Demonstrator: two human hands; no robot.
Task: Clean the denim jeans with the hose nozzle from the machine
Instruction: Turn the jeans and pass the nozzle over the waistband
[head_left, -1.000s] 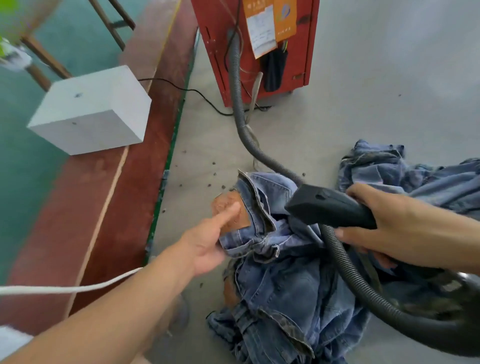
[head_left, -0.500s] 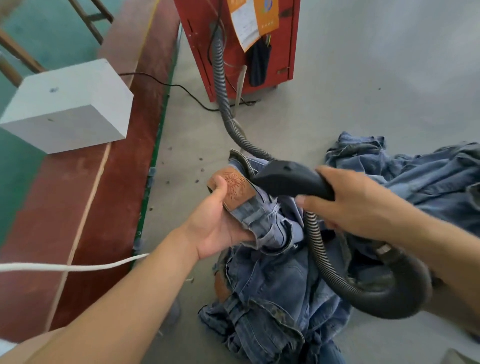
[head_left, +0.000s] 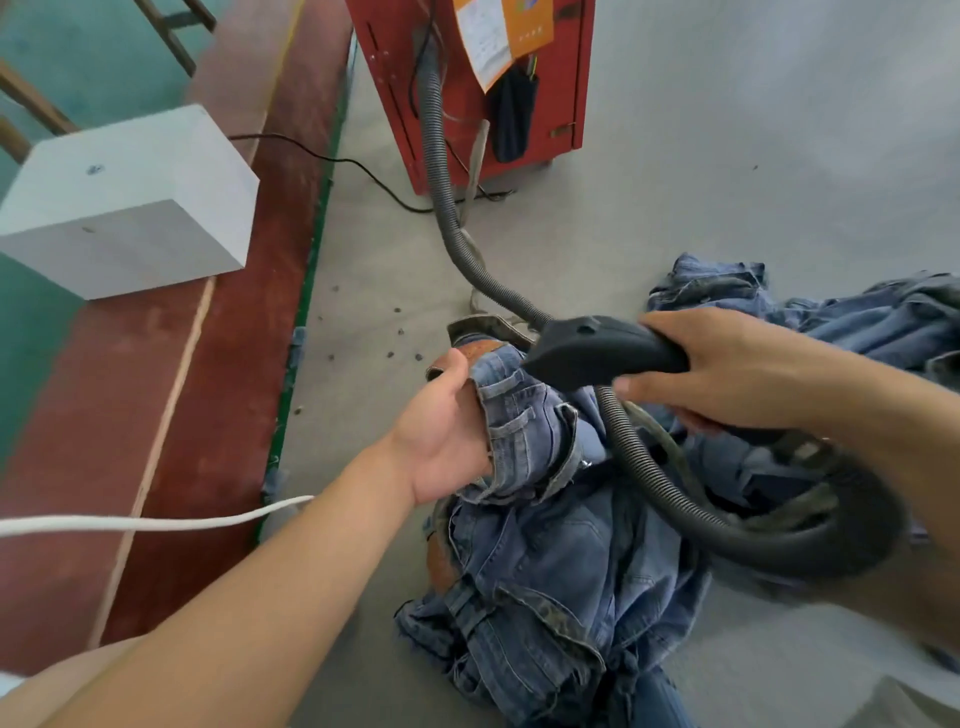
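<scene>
- Denim jeans (head_left: 540, 551) lie bunched in a heap on the grey surface (head_left: 727, 156) at about 6 o'clock, with the waistband lifted toward the middle of my view.
- My left hand (head_left: 447, 431) grips that waistband, thumb on top near a brown leather patch (head_left: 480, 351), fingers tucked under the fabric.
- My right hand (head_left: 727, 374) is wrapped round the black nozzle (head_left: 597, 353), which points toward 9 o'clock and hovers just above the held waistband; I cannot tell if it touches the cloth.
- Its ribbed grey hose (head_left: 457, 228) runs up to the red machine (head_left: 561, 104) at 12 o'clock, and a second stretch loops under my right forearm.
- More denim (head_left: 857, 322) is piled at 3 o'clock.
- At 9 o'clock sits a white block (head_left: 130, 202) on a red-brown board (head_left: 208, 389); a white cord (head_left: 156, 522) crosses at 8 o'clock.
</scene>
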